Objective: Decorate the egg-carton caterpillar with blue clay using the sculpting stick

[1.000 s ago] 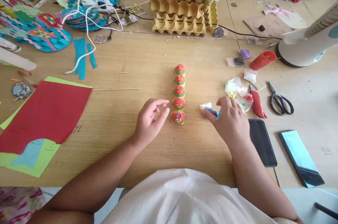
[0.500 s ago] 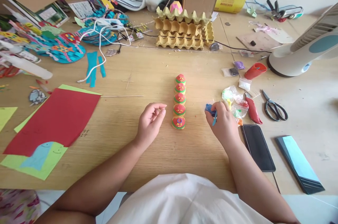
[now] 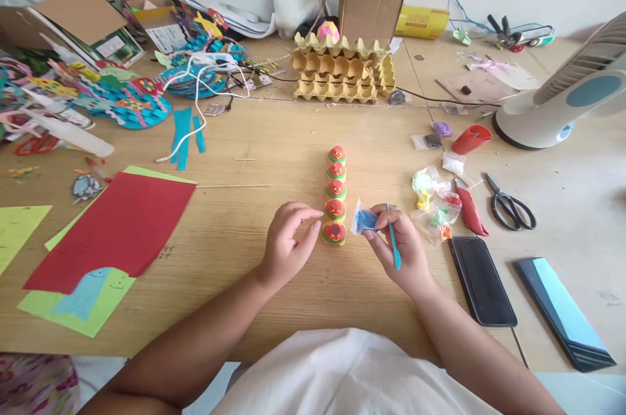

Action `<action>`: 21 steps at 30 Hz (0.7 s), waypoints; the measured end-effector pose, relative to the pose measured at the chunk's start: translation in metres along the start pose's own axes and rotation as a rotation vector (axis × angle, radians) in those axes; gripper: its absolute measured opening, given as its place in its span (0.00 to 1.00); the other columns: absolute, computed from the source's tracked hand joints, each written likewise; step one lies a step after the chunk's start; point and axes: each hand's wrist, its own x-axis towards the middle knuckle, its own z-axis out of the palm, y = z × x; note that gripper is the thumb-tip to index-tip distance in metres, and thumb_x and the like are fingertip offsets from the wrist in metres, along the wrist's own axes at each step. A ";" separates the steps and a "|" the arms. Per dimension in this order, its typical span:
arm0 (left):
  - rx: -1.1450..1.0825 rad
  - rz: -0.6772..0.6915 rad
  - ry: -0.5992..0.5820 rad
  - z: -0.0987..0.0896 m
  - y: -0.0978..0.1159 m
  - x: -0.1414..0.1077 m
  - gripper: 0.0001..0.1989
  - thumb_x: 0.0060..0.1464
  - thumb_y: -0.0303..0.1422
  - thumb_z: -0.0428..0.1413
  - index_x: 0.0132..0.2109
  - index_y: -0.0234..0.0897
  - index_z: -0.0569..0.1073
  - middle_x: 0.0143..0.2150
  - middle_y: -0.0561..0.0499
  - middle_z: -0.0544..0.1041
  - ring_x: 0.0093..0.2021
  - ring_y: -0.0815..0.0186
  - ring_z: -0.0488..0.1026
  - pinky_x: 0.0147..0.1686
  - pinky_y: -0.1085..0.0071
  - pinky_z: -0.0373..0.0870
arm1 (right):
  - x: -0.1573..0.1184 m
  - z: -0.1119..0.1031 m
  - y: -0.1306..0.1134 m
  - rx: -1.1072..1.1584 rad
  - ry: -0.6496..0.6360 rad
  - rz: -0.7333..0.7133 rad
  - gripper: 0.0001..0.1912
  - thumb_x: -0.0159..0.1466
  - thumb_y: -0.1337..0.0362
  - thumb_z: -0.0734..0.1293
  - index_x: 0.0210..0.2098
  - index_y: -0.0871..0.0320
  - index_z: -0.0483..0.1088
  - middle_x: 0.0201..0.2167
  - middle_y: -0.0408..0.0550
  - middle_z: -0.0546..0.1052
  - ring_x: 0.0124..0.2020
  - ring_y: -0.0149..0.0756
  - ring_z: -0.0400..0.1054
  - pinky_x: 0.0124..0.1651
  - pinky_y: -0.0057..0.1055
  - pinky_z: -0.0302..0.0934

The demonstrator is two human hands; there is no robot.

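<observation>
A craft workspace, judging by scissors (image 3: 501,194), red paper (image 3: 117,232), egg cartons (image 3: 337,66) and a blue modelling tool (image 3: 394,240)

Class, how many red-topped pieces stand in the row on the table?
5, in one line: the nearest piece, with a blue ring, right of the left hand; the second piece just beyond; then the third piece, fourth piece and farthest piece. None looks hidden.
</observation>
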 end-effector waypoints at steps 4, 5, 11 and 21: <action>0.062 0.196 -0.034 -0.003 0.009 -0.002 0.11 0.64 0.27 0.59 0.52 0.42 0.76 0.45 0.47 0.79 0.47 0.61 0.76 0.51 0.61 0.72 | -0.003 0.002 -0.007 -0.030 -0.108 -0.079 0.08 0.70 0.67 0.68 0.41 0.50 0.64 0.45 0.50 0.76 0.46 0.40 0.73 0.49 0.41 0.67; 0.071 0.232 -0.035 -0.004 0.010 -0.003 0.13 0.63 0.27 0.60 0.53 0.43 0.75 0.45 0.47 0.79 0.47 0.61 0.76 0.50 0.62 0.72 | -0.004 0.003 -0.008 -0.032 -0.129 -0.089 0.08 0.70 0.67 0.68 0.41 0.50 0.64 0.47 0.51 0.76 0.46 0.41 0.73 0.50 0.41 0.67; 0.112 0.339 -0.030 -0.008 0.011 -0.004 0.17 0.60 0.24 0.63 0.53 0.47 0.76 0.44 0.49 0.79 0.43 0.63 0.75 0.46 0.64 0.73 | -0.008 0.006 -0.008 0.080 -0.204 -0.043 0.07 0.71 0.67 0.68 0.42 0.50 0.64 0.51 0.53 0.78 0.49 0.41 0.75 0.51 0.41 0.69; -0.113 0.224 -0.067 -0.009 0.017 -0.003 0.04 0.62 0.28 0.61 0.44 0.40 0.76 0.39 0.49 0.78 0.40 0.64 0.74 0.44 0.66 0.71 | -0.009 0.006 -0.010 0.177 -0.262 -0.076 0.15 0.67 0.62 0.74 0.42 0.51 0.62 0.54 0.55 0.77 0.53 0.43 0.75 0.54 0.41 0.68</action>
